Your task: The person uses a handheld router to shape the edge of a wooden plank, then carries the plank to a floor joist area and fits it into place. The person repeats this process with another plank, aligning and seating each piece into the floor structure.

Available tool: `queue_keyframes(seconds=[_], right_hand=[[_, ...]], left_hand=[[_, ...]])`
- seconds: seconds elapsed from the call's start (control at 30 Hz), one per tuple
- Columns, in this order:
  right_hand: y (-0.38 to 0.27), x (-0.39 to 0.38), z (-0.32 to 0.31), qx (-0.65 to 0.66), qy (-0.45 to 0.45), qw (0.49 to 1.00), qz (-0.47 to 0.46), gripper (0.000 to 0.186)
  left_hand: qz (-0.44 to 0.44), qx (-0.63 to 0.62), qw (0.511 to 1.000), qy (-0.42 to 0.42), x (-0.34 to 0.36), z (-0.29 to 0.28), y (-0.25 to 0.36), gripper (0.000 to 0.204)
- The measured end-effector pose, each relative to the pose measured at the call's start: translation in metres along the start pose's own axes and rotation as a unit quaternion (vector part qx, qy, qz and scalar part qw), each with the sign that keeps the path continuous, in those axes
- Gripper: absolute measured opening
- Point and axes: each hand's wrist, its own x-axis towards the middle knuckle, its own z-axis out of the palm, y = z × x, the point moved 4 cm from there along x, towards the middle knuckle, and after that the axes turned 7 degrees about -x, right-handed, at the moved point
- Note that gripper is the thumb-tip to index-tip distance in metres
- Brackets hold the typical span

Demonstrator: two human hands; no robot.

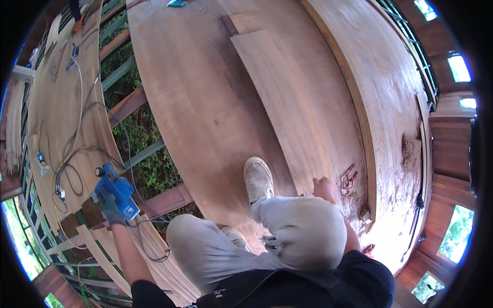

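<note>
Head view
Left hand [112,214]: gloved, fingers wrapped round the rear of a blue electric planer [116,191], out past the left knee, above the open floor joists.
Planer cord [77,154]: runs off across the planks on the left.
Right hand [323,187]: bare, mostly hidden behind the right knee; it rests on the near end of a loose floorboard [280,102]; finger spread cannot be told.
Shoe [258,178]: flat on the wooden deck, just left of that board.

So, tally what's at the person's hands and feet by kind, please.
Blue power tool: 1, gripped by the gloved left hand
Loose plank: 1, under the right hand
Shoes: 2
Total: 4
</note>
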Motion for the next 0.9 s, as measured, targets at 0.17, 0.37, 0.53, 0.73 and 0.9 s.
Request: queue_keyframes(seconds=[0.17,0.37,0.53,0.73,0.9], right_hand=[[-0.225,-0.038,-0.006,0.233,-0.292,0.868,-0.328,0.029],[-0.407,-0.130,-0.039,0.248,-0.254,0.725,-0.590,0.063],[-0.421,-0.115,-0.061,0.277,-0.101,0.836,-0.463,0.079],[-0.323,-0.017,-0.083,0.460,-0.085,0.851,-0.239,0.050],[-0.210,0.020,-0.116,0.555,-0.059,0.818,-0.139,0.037]], left_hand=[[0.009,0.072,0.996,-0.042,-0.101,0.063,0.086,0.059],[0.076,-0.023,0.955,-0.286,-0.179,0.238,0.136,0.046],[-0.229,-0.387,0.812,-0.371,-0.277,0.374,0.123,0.036],[0.027,-0.167,0.769,-0.617,-0.402,0.430,0.118,0.046],[0.267,0.288,0.559,-0.731,-0.401,0.376,0.048,0.045]])
